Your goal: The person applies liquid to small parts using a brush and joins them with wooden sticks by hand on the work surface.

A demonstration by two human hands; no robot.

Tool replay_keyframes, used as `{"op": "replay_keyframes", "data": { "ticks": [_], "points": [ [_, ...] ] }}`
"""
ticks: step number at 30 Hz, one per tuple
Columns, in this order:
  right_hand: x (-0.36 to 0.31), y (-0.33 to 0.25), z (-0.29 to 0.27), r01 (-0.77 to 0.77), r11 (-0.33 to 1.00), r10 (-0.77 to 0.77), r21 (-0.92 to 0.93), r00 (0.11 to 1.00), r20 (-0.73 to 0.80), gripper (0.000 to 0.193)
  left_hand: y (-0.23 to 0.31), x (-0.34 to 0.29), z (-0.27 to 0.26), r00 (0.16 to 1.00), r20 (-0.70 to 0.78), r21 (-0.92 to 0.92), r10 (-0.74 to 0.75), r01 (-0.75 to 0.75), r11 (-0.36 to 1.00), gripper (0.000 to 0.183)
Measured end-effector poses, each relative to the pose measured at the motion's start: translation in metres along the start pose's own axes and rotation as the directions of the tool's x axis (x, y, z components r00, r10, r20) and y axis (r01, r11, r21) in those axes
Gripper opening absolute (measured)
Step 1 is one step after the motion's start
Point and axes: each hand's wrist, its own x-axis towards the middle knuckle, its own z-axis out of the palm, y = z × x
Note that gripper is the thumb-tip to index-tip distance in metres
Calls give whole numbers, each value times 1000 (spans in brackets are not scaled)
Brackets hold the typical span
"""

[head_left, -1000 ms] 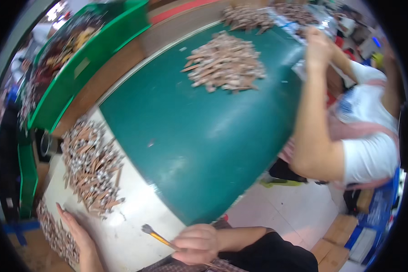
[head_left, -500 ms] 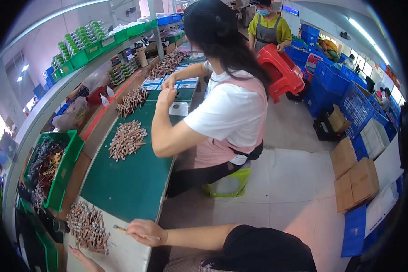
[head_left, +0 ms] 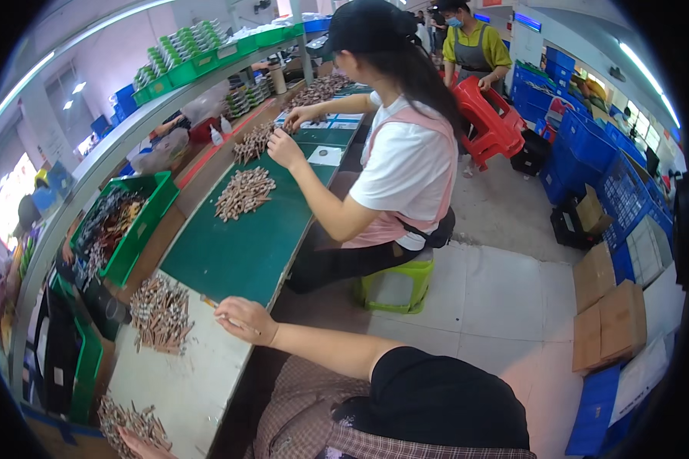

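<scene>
My right hand (head_left: 243, 320) is closed on a thin brush (head_left: 209, 301) over the pale tabletop, its tip pointing toward the green mat. Down at the lower left, my left hand (head_left: 139, 444) lies at the edge of a pile of small brown sticks with whitish ends (head_left: 130, 419); its fingers look stretched out, though the frame's rim cuts off part of it. A larger pile of the same small pieces (head_left: 162, 314) rests on the pale table (head_left: 199, 375) between my hands.
Ahead, a co-worker in a pink apron (head_left: 406, 168) handles similar pieces at the green mat (head_left: 230, 256). Green bins (head_left: 142, 229) line the left side. Another person carries a red plastic stool (head_left: 486, 118). Cardboard boxes (head_left: 608, 325) and blue crates (head_left: 578, 153) stand at right.
My view has shifted, bringing the near pile at lower left into sight. My left hand is now at that pile. The right hand still holds the brush. The co-worker's hands have moved apart.
</scene>
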Motion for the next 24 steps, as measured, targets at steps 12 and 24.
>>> {"op": "replay_keyframes", "data": {
  "ticks": [12, 24],
  "points": [
    [7, -30, 37, -17, 994, 16, 110, 1000, 12, 9, -57, -36, -1, 864, 144, 633, 482, -455, 626, 58],
    [6, -29, 40, -238, 951, 225, 196, 970, 88, 11, -35, -56, 45, 827, 175, 788, 534, -443, 428, 64]
  ]
}}
